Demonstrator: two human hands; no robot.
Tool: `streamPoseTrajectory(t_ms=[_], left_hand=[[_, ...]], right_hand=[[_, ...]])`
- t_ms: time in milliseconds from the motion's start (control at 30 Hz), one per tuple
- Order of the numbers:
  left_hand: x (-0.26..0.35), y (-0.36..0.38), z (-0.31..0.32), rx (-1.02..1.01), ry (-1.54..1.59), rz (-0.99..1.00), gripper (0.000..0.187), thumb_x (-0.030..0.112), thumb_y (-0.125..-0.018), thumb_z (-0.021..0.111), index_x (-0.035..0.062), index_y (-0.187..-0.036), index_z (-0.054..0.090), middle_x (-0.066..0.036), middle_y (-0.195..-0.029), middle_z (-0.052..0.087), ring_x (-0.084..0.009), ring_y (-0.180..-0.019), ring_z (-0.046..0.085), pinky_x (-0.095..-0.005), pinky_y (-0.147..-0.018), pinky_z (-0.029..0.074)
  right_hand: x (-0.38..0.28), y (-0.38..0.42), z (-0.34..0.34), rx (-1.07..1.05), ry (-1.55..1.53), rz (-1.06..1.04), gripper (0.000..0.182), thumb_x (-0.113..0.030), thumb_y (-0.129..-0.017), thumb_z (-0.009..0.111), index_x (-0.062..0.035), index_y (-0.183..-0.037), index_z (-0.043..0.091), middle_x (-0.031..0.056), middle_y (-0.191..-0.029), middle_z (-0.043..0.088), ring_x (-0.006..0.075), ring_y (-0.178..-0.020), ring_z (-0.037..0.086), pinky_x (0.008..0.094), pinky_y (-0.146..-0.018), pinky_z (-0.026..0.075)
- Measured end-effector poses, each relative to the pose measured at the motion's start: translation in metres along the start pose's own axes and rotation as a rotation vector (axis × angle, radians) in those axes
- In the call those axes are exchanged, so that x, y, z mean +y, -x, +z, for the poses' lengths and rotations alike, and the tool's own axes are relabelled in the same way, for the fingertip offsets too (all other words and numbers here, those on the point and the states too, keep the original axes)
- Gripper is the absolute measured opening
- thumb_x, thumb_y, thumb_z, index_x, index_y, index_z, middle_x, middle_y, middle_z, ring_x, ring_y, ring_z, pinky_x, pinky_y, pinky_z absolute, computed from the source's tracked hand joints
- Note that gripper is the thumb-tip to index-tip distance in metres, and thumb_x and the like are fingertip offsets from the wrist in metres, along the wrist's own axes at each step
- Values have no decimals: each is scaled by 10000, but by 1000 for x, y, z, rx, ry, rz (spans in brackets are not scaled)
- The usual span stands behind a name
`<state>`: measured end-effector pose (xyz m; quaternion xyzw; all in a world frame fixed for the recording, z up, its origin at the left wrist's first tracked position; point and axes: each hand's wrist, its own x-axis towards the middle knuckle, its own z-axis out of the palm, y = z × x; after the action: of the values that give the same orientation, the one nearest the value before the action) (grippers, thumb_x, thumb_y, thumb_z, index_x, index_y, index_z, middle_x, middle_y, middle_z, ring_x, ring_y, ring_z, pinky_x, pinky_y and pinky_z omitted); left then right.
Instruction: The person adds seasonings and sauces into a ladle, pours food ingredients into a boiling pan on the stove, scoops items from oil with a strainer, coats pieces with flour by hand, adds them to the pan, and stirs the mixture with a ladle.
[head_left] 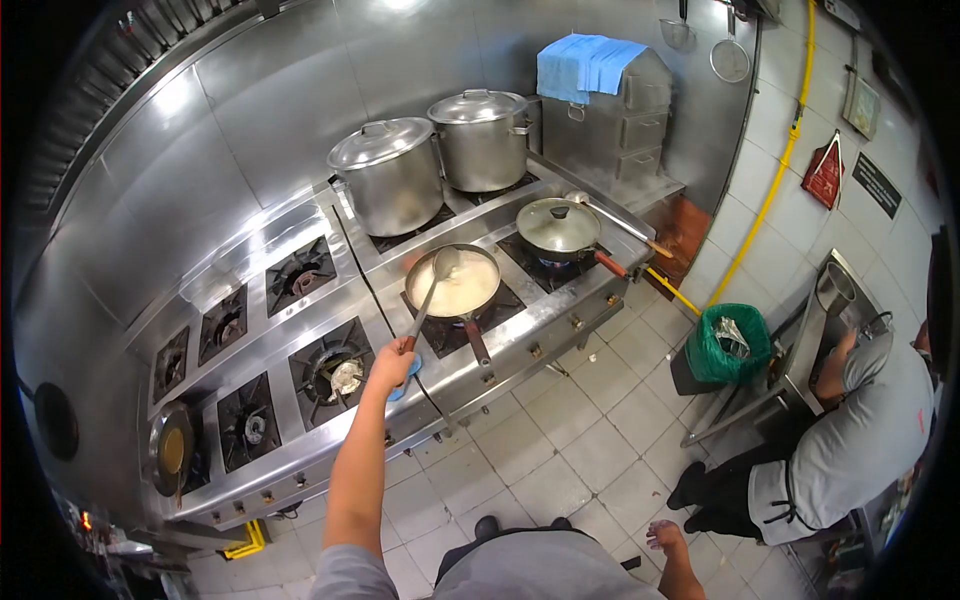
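Note:
My left hand (391, 364) is closed around the handle of a ladle (428, 303). The ladle's bowl rests in a frying pan (498, 296) of pale, creamy liquid (462, 284) on a front burner. The pan's own handle (477, 343) points toward me, with no hand on it. A blue cloth (408, 376) lies on the stove edge beneath my left hand. Down at my side, over the floor, my right hand (664, 536) hangs with its fingers loosely apart and nothing in it.
A lidded pan (558, 228) sits over a blue flame to the right. Two large lidded stockpots (390, 185) stand behind. At far left is another pan (172, 450). A green-lined bin (722, 345) stands near a co-worker (850, 430) at the right-hand counter.

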<state>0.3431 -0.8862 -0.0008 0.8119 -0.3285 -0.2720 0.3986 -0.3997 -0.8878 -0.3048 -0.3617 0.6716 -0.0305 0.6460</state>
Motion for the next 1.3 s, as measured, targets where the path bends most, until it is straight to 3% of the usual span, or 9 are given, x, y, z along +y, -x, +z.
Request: streamPoseTrajectory(t_ms=[133, 267, 367, 433, 467, 533, 767, 900, 1300], left_hand=[[-2, 10, -6, 156, -561, 196, 442, 192, -789, 563, 84, -1218, 557, -225, -982, 654, -387, -925, 630, -437, -820, 496], [9, 36, -8, 134, -586, 167, 429, 201, -791, 576, 75, -1201, 568, -233, -1012, 644, -419, -998, 584, -480, -873, 459], [9, 42, -15, 92, -490, 182, 414, 192, -800, 559, 65, -1194, 564, -225, -947, 656, -372, -866, 651, -457, -748, 519], [21, 50, -21, -80, -135, -59, 395, 178, -815, 540, 48, -1187, 559, -167, -839, 643, -256, -657, 650, -398, -524, 512], [19, 49, -24, -74, -132, -64, 395, 178, -815, 540, 48, -1187, 559, -167, -839, 643, -256, -657, 650, -398, -524, 512], [13, 45, -28, -221, 312, -138, 389, 135, -830, 502, 56, -1208, 553, -61, -730, 594, -139, -471, 531, -292, -355, 407], [-5, 40, -14, -244, 944, -360, 302, 157, -859, 533, 49, -1140, 549, -103, -827, 612, -160, -532, 506, -268, -412, 393], [-19, 42, 19, -247, 1162, -330, 264, 201, -858, 553, 63, -1081, 522, -97, -830, 604, -135, -524, 497, -229, -378, 363], [-35, 53, 49, -182, 1051, -151, 453, 149, -875, 449, 102, -1325, 421, -102, -868, 570, -177, -485, 518, -294, -373, 399]], right_hand=[[-1, -6, 2, -11, 6, -2, 308, -226, -892, 510, -67, -1155, 534, 111, -940, 625, 236, -649, 625, 352, -550, 500], [-1, -16, 3, 15, 16, 6, 296, -220, -898, 499, -73, -1152, 539, 99, -954, 627, 230, -639, 619, 353, -563, 502], [-9, -20, 4, -5, 39, 5, 290, -218, -899, 497, -86, -1153, 545, 87, -952, 632, 224, -633, 616, 353, -571, 503], [-15, -18, 5, -5, 62, -7, 291, -220, -898, 503, -90, -1155, 546, 84, -943, 635, 221, -631, 615, 352, -570, 503], [-17, -18, 5, -3, 80, -18, 292, -222, -897, 509, -95, -1157, 548, 81, -933, 637, 217, -628, 615, 352, -569, 502], [-23, -21, 6, -11, 73, -16, 294, -218, -895, 515, -94, -1160, 547, 81, -923, 639, 215, -622, 614, 344, -556, 499], [-27, -32, 7, -70, -16, -43, 292, -196, -892, 520, -89, -1163, 546, 91, -898, 648, 210, -584, 604, 308, -494, 477], [-35, -15, 16, -17, 23, -60, 286, -189, -895, 514, -87, -1161, 546, 94, -893, 646, 209, -589, 605, 313, -501, 479], [-14, -13, 11, -48, 38, 29, 344, -168, -892, 514, -74, -1223, 511, 96, -920, 635, 245, -655, 625, 355, -564, 506]])
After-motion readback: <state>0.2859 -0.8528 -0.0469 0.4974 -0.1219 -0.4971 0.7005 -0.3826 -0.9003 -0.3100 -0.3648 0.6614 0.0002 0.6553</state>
